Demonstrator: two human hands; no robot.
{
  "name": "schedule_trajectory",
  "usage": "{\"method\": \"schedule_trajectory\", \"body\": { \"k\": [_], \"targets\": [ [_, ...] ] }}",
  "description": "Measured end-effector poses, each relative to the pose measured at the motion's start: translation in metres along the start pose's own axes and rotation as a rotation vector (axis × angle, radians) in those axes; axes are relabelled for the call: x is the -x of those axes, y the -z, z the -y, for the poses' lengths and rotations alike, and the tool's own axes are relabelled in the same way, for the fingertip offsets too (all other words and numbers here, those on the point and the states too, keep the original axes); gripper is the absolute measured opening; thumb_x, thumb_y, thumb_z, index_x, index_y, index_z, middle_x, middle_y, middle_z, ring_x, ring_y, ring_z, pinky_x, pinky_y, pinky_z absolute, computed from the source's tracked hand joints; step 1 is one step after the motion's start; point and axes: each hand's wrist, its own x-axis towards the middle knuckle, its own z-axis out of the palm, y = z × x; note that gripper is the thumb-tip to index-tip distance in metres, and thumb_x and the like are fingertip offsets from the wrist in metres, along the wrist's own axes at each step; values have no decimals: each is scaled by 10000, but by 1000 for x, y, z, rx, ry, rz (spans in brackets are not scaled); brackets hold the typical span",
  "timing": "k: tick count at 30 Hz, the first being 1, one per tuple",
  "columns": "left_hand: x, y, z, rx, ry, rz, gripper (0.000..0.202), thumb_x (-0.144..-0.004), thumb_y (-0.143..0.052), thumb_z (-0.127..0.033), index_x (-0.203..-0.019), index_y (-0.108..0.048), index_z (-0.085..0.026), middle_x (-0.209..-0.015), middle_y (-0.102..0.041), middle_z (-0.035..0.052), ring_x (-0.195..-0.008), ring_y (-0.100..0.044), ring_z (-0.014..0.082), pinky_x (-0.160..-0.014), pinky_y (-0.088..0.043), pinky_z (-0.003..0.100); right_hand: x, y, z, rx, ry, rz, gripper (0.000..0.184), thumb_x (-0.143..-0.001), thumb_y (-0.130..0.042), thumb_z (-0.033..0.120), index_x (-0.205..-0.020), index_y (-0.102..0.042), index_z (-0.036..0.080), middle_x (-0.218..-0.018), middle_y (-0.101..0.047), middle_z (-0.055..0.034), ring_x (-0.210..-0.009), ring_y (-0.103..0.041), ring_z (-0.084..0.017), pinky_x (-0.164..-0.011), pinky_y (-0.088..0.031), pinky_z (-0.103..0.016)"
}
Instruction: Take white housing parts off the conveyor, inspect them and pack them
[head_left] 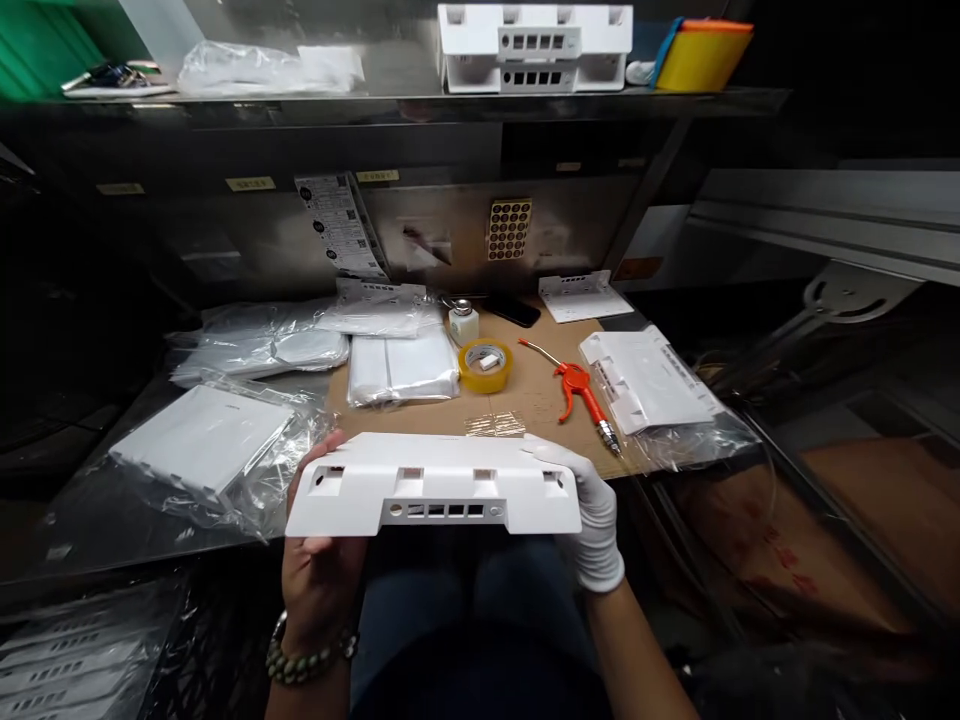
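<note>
Between my two hands I hold a white plastic router housing point(442, 490), its edge with a row of port cutouts turned toward me. My bare left hand point(322, 560) grips its left end, thumb below and fingers behind; a beaded bracelet is on that wrist. At the right end, my right hand point(592, 515) in a white glove is closed around the corner. Beyond the housing lie a roll of yellow tape point(485, 367) with a small white piece inside it and a red air blow gun point(577, 390).
Bagged white housings lie on the left point(202, 440) and right point(649, 380). Clear plastic bags point(405, 370), a small pump bottle point(463, 322) and a black phone point(514, 310) sit further back. Overhead, a metal shelf point(397, 110) carries stacked housings point(536, 50). More housings point(67, 660) fill the lower left.
</note>
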Motion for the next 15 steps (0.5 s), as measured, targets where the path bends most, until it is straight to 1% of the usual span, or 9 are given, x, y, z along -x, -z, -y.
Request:
{"method": "schedule_trajectory", "body": {
  "k": [3,5,8,10,12,13,14,15],
  "targets": [
    [3,-7,6,10,39,10,824,-746,-781,-736,-1419,-580,-307,-1612,-437,56,-1532,-332,336,-1245,-384,370,2,7,-2,-4,-62,-29,233,-927,-734,346,-1156,-741,307,-1290,-739,-54,-1203,-704,-297,-1094,-545,-532],
    [4,-10,11,25,21,21,830,-735,-803,-720,-1410,-597,-285,-1596,-464,77,-1517,-362,333,-1224,-402,346,2,14,-5,5,-70,-42,237,-916,-747,373,-1138,-750,290,-1281,-745,-65,-1212,-698,-306,-1108,-532,-535],
    [4,-11,19,58,-1,55,802,-758,-814,-676,-1426,-593,-291,-1623,-445,79,-1524,-360,319,-1218,-402,341,0,21,-11,-26,-80,-56,264,-907,-759,388,-1153,-761,292,-1307,-734,-68,-1203,-701,-315,-1104,-531,-530],
    [5,-12,24,58,-15,74,799,-778,-805,-664,-1450,-575,-297,-1640,-425,78,-1530,-354,313,-1235,-374,350,0,23,-14,-63,-84,-73,261,-911,-755,382,-1156,-763,293,-1325,-725,-66,-1215,-695,-322,-1100,-533,-537],
    [6,-15,26,46,-44,94,779,-786,-807,-652,-1446,-581,-305,-1643,-425,70,-1546,-328,307,-1262,-329,360,1,24,-16,-74,-60,-90,249,-920,-742,357,-1156,-763,280,-1323,-725,-70,-1235,-683,-336,-1103,-527,-563],
    [6,-16,27,68,-53,98,770,-792,-791,-671,-1443,-588,-313,-1659,-404,56,-1560,-299,306,-1271,-315,366,2,25,-17,-66,-28,-103,249,-924,-735,341,-1162,-762,274,-1320,-725,-70,-1243,-677,-345,-1106,-521,-582],
    [5,-16,27,121,-33,96,760,-810,-744,-714,-1446,-587,-328,-1678,-374,35,-1572,-272,307,-1273,-316,382,3,25,-17,-53,16,-119,262,-923,-732,334,-1176,-758,271,-1321,-724,-70,-1249,-671,-357,-1108,-513,-607],
    [3,-17,27,199,25,93,760,-835,-659,-777,-1451,-585,-339,-1688,-357,21,-1576,-264,314,-1267,-333,413,4,26,-17,-36,69,-135,286,-917,-733,338,-1195,-751,272,-1322,-722,-71,-1256,-664,-374,-1108,-504,-638]
  ]
}}
